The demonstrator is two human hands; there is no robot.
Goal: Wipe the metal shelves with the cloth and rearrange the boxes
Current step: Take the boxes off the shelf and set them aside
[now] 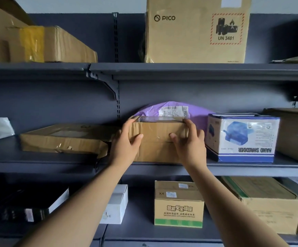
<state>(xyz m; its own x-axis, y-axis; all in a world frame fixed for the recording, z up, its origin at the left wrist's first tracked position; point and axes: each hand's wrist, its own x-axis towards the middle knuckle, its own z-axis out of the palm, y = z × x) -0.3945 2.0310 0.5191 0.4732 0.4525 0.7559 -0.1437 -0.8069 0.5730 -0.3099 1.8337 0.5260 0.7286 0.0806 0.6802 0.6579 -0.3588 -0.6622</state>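
Shelves (37, 164) of dark grey metal fill the view in three tiers, with a slotted upright between two bays. On the top tier stands a tall PICO carton (198, 31) with a battery warning label, and to its left lies a long taped carton (64, 45). On the bottom tier a long flat carton (269, 205) lies at the right, angled back into the shelf.

The middle tier holds a crushed flat carton (62, 138) on the left and a plain carton (296, 134) at the far right. Next to that is a hand shredder box (242, 138), standing upside down so that its print reads inverted.

Between the crushed carton and the shredder box sits the brown box (157, 139), at the front edge of the middle tier. Its taped top faces up and a wide face is turned to the person, with the long side of that face running along the shelf. Its depth cannot be told. A purple mailing bag (200, 118) is wedged behind it against the back panel, and the crushed carton crowds its left side.

The left hand (126, 145) grips its upper left corner, fingers curled over the edge and thumb on the front. The right hand (189, 145) grips the upper right corner likewise.

Below stand a green-banded carton (178, 205), a white box (116, 205) and a black box (19, 209).
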